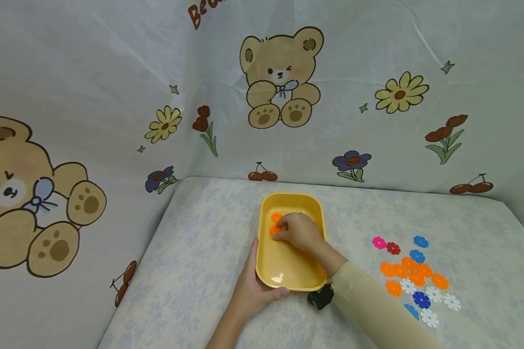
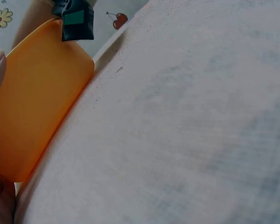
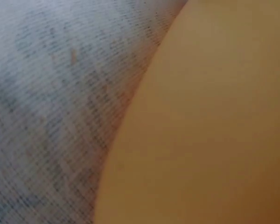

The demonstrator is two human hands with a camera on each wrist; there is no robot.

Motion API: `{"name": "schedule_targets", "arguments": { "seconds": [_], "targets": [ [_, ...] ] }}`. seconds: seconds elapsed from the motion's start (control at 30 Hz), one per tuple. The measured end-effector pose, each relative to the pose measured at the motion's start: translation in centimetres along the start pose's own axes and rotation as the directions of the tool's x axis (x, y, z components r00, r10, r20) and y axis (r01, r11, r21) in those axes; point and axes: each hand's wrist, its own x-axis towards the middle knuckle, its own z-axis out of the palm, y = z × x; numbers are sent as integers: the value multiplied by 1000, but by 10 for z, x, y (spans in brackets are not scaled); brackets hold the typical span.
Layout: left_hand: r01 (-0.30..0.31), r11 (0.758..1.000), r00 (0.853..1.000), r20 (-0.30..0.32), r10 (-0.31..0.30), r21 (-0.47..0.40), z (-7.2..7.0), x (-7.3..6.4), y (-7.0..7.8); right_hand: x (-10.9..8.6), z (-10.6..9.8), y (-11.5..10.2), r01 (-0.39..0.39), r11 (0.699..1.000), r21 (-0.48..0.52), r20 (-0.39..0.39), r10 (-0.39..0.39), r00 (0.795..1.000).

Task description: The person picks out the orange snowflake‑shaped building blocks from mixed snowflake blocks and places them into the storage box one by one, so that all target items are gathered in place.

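Observation:
A yellow plastic tray (image 1: 288,274) stands on the table, its long side running away from me. My left hand (image 1: 250,290) grips its near left corner, fingers along the left side and thumb at the front; the left wrist view shows the tray's outer wall (image 2: 42,102) beside that hand. Inside the tray, my right hand (image 1: 300,231) pinches an orange notched disc (image 1: 273,231) between thumb and fingertips, close over the floor. Another orange disc (image 1: 276,217) lies just beyond it. Only the tray's blurred yellow wall (image 3: 205,121) and the cloth show in the right wrist view.
To the right, a loose group of notched discs (image 1: 417,278) in orange, white, blue, pink and red lies on the pale patterned tablecloth (image 1: 201,252). A dark wrist camera (image 1: 320,296) hangs under my right wrist. Bear-printed curtains (image 1: 340,58) close off the back and left.

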Motion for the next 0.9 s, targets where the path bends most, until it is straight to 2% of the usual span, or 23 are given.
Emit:
{"name": "schedule_targets", "arguments": {
  "seconds": [0.3,0.57,0.9],
  "targets": [
    [20,1000,1000,-9,-20,13,0,0,2,0,1,0,-15,999,-35,-38,14,999],
    [12,1000,1000,-4,-12,-11,1,1,2,-3,1,1,-6,1000,-28,17,6,1000],
    [26,999,1000,-15,-25,34,0,0,2,1,5,2,4,998,-67,-34,-6,999]
  ]
}}
